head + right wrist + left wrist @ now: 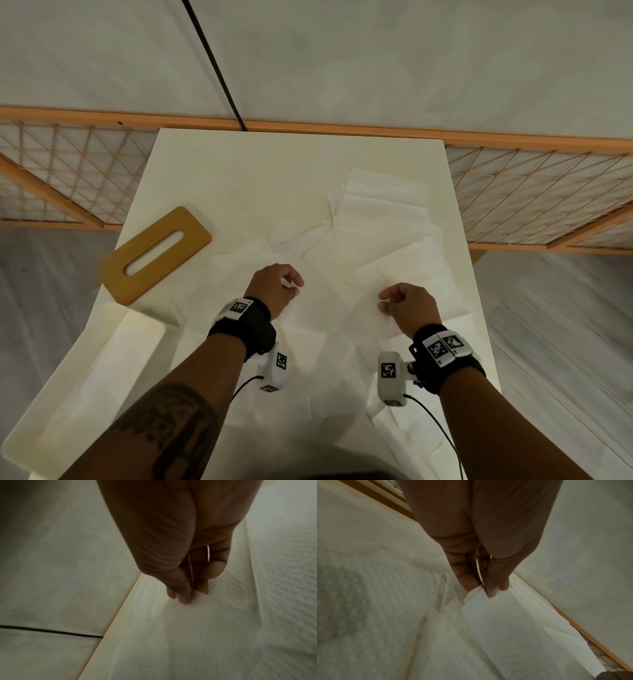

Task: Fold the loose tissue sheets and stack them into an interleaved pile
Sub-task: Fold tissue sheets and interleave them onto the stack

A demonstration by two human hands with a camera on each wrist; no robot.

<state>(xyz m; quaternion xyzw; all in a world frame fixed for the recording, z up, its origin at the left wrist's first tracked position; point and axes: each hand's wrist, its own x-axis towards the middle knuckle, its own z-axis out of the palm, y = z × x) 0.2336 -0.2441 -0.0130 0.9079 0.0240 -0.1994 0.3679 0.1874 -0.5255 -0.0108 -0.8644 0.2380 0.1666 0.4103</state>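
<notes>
Tissue sheets (383,209): thin white paper, matt, embossed with a fine dotted texture. Table (239,164): smooth, matt, cream surface. Slotted lid (156,255): wood, honey-toned, smooth satin finish. Screen (61,171): wooden lattice frame over translucent paper-like panels.

- Right hand (173,545) reaches down, thumb and fingertips (184,597) pinching a tissue (197,628) corner.
- Tissue drapes over the table (109,646) by its edge.
- Black cable (51,632) crosses the floor (51,561) beyond that edge.
</notes>
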